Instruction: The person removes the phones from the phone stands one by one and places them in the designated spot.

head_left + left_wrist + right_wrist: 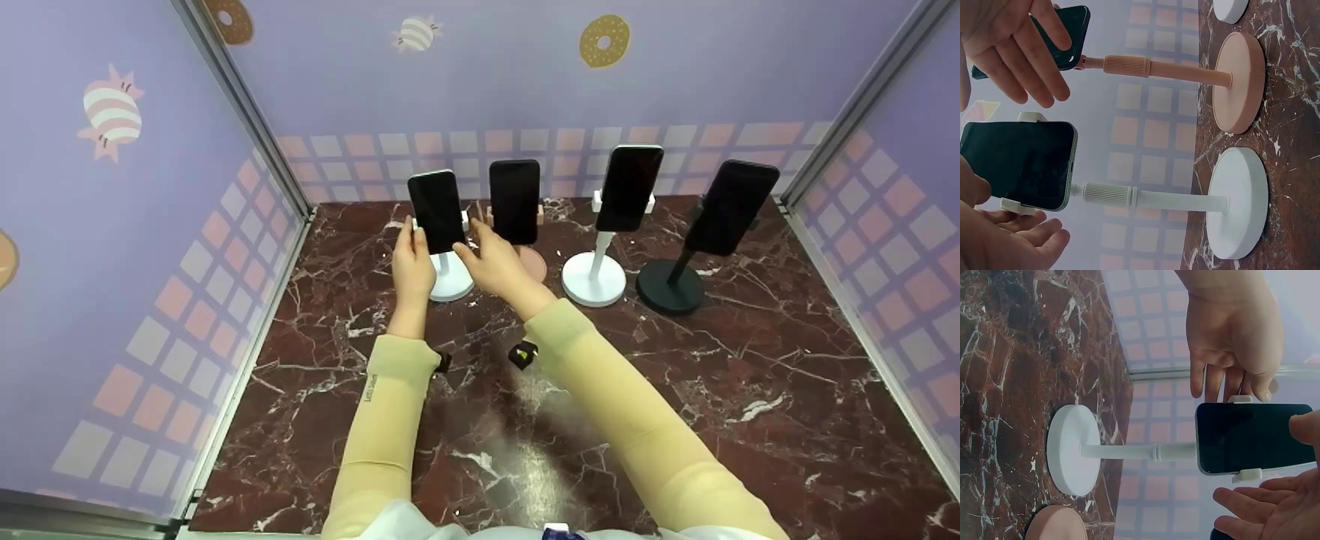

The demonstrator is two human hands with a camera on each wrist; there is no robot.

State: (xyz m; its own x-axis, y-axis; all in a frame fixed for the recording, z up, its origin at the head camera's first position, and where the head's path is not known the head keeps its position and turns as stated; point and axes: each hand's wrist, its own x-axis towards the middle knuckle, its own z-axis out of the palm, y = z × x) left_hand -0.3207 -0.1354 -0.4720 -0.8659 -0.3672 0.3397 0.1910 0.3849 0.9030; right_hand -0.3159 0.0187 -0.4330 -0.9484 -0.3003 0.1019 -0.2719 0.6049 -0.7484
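A black-screened smartphone sits upright in a white phone stand, held by the side clamps. My left hand is at its left edge. In the left wrist view, the left thumb overlaps the screen's edge while the loosely bent fingers reach past the clamp. At the phone's right side is my right hand, its fingers extended. The right wrist view has the right thumb in front of the screen; whether it touches I cannot tell. Some fingertips are hidden in the head view.
A pink stand with a phone stands just right. Farther right are a white stand and a black stand, each bearing a phone. Patterned panels enclose the dark red marbled table.
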